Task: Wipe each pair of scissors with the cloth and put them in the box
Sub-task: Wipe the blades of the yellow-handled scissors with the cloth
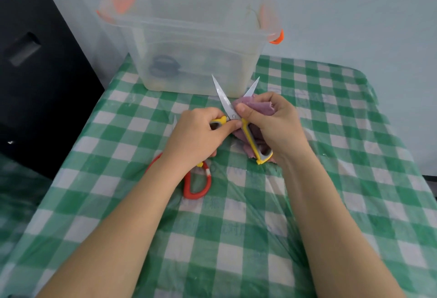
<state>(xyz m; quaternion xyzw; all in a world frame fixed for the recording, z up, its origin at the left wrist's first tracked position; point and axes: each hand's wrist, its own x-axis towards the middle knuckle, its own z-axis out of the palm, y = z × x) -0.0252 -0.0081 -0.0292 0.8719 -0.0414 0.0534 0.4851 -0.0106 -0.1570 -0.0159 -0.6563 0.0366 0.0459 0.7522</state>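
While the left hand grips one yellow handle of the yellow scissors, their blades spread open and pointing toward the far edge of the table, the right hand pinches the purple cloth around the right blade. A clear box with orange latches stands at the far edge. Red scissors lie on the checked cover, partly under the left wrist.

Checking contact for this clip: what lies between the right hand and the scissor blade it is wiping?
In the head view, a purple cloth is bunched between the right hand and the right blade of the open yellow-handled scissors; the left hand holds one handle.
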